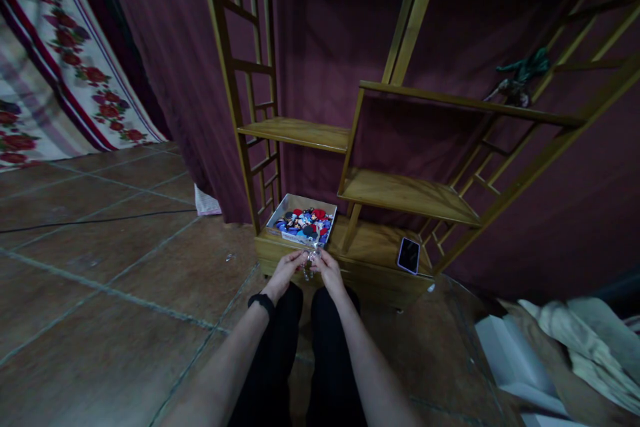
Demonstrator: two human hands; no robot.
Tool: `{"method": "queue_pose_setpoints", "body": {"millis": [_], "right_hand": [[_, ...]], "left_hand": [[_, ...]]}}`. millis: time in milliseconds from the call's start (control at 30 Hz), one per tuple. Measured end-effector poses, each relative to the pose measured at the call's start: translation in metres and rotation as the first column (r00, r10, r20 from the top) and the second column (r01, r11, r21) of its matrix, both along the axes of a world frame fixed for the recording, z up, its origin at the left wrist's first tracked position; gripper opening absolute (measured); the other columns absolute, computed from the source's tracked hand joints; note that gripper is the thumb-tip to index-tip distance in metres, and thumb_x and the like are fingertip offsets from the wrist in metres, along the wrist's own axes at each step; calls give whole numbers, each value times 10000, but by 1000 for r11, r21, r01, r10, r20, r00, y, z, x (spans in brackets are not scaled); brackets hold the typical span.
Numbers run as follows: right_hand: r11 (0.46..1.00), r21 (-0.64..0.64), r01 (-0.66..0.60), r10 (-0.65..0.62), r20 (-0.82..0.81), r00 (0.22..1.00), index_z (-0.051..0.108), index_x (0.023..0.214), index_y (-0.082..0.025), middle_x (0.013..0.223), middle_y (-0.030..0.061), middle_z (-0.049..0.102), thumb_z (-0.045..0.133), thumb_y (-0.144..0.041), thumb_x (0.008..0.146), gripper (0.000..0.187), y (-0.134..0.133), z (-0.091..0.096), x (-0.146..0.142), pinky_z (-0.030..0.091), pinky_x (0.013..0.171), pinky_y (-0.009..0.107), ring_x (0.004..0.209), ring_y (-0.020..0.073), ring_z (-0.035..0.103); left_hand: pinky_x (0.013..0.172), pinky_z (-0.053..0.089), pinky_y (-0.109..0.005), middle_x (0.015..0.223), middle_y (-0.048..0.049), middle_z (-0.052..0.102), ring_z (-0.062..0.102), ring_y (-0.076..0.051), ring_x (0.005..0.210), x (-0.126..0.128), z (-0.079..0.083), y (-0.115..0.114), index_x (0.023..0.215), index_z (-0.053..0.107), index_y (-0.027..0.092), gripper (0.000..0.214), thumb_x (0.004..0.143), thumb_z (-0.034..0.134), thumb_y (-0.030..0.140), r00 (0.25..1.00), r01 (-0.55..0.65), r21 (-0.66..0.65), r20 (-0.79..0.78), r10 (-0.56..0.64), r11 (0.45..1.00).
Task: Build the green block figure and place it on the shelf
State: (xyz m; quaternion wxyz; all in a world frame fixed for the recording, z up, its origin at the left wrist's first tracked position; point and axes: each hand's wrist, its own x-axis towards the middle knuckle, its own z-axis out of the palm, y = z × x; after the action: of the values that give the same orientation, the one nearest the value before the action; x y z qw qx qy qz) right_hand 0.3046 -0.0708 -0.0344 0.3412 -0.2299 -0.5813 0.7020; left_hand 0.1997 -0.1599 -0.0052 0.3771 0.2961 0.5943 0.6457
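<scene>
My left hand (286, 269) and my right hand (329, 269) meet just above my knees. Between them, both sets of fingers pinch a small bunch of shiny, silvery chain-like pieces (307, 269), part of which dangles below the fingertips. Its exact kind is too small to make out. Just beyond my hands, a shallow white box (295, 237) sits on the bottom shelf. Several small colourful figures (311, 221) in red, blue, white and black fill it in a loose pile.
A wooden shelf unit (400, 190) rises in front of me, with a phone (409, 255) on its bottom board. Higher up at right stands a dark green figurine (525, 73). A cable (125, 218) crosses the tiled floor at left; a white box (517, 353) and cloth (575, 340) lie at right.
</scene>
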Motion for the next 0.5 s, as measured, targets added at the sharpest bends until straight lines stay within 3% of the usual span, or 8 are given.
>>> {"method": "queue_pose_setpoints", "body": {"millis": [167, 400, 500], "right_hand": [[994, -79, 75, -74, 10, 997, 580, 1122, -160, 871, 64, 661, 556, -533, 698, 565, 3, -3, -3, 535, 611, 307, 648, 156, 601], [993, -56, 107, -105, 31, 994, 599, 1065, -167, 782, 49, 653, 524, -542, 719, 516, 4, -4, -3, 520, 533, 260, 591, 141, 590], [991, -44, 126, -124, 34, 992, 605, 1033, -159, 738, 42, 644, 497, -549, 734, 504, 5, -3, -4, 508, 509, 240, 554, 127, 576]], "left_hand": [[491, 251, -215, 627, -26, 584, 393, -87, 499, -2, -4, 1, 878, 673, 133, 454, 606, 660, 496, 1000, -7, -25, 17, 8, 1000], [461, 205, -224, 467, 28, 456, 328, -75, 437, -2, -3, 2, 645, 626, 135, 358, 623, 655, 491, 997, 48, 24, 52, -49, 999], [455, 208, -224, 458, 27, 463, 332, -75, 428, -1, 0, 2, 668, 639, 129, 363, 642, 643, 492, 998, 45, 24, 49, -46, 999]]}}
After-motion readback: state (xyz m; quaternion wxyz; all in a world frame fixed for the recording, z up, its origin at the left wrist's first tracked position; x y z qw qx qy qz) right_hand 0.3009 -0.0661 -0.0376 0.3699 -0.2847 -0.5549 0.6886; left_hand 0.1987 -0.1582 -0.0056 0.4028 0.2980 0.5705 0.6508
